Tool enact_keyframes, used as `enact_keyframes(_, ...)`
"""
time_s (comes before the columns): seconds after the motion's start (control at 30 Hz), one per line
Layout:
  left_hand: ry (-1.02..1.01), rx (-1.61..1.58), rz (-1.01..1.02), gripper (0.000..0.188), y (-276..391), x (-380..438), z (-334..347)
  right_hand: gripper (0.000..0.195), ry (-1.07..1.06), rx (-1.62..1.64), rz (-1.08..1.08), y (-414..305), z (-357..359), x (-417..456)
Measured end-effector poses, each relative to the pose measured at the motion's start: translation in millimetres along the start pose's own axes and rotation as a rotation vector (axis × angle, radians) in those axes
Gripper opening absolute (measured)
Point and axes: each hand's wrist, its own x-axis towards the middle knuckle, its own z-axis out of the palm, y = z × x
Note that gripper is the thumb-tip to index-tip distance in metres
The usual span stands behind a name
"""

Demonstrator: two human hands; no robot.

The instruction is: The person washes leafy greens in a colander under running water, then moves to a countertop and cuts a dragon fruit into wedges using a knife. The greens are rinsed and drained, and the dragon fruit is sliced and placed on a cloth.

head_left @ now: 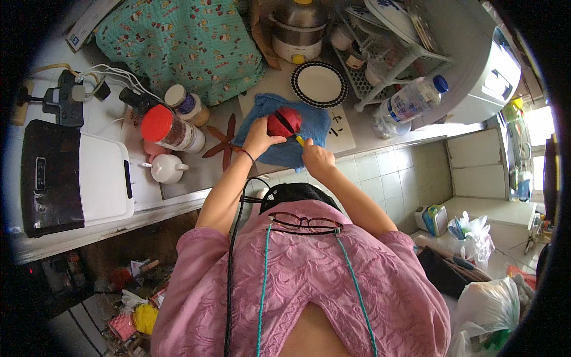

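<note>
My left hand (258,139) steadies a round red fruit (292,118), its fingers and thumb around the left side. In my right hand (318,159) is the yellow handle of a knife (300,141). The knife's dark blade lies across the fruit's upper face; how deep it sits in the fruit I cannot tell. Beneath the fruit spreads a rumpled blue cloth (316,119), which covers much of a pale board (345,136) with dark marks on its right side. Just behind the cloth, a white plate (319,87) with a black patterned rim stands on the counter.
Left of the cloth lie a brown star-shaped trivet (226,142), a red-lidded jar (157,123) and a white teapot (167,169). An electric steamer (298,40) stands behind. To the right are a plastic bottle (412,100) and a dish rack (399,76). The counter's front edge is close to my body.
</note>
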Motion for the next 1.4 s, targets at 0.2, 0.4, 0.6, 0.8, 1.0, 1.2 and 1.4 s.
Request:
enact_keyframes(0.2, 0.045, 0.035, 0.084, 0.061, 0, -1, 0, 0.021, -0.081, -0.038, 0.048, 0, -6, -3)
enact_keyframes(0.4, 0.155, 0.042, 0.089, 0.055, 15, -16, -1, 0.021, -0.055, -0.046, 0.034, 4, -1, -4)
enact_keyframes(0.6, 0.217, 0.010, 0.076, 0.054, 25, -26, 1, 0.024, -0.035, 0.007, -0.002, 16, 1, -5)
enact_keyframes(0.8, 0.257, -0.023, 0.056, 0.070, 9, -33, 6, 0.028, 0.055, 0.189, -0.001, 24, -6, -26)
enact_keyframes(1.0, 0.310, 0.066, 0.083, 0.080, -4, -38, 2, 0.028, 0.113, 0.370, -0.012, 19, -10, -42)
enact_keyframes(1.2, 0.168, 0.177, -0.102, 0.083, 4, -32, -10, 0.026, 0.215, 0.516, -0.059, 4, 0, -44)
enact_keyframes(1.4, 0.091, 0.118, -0.331, 0.092, 12, -25, -15, 0.026, 0.277, 0.586, -0.007, -6, 3, -38)
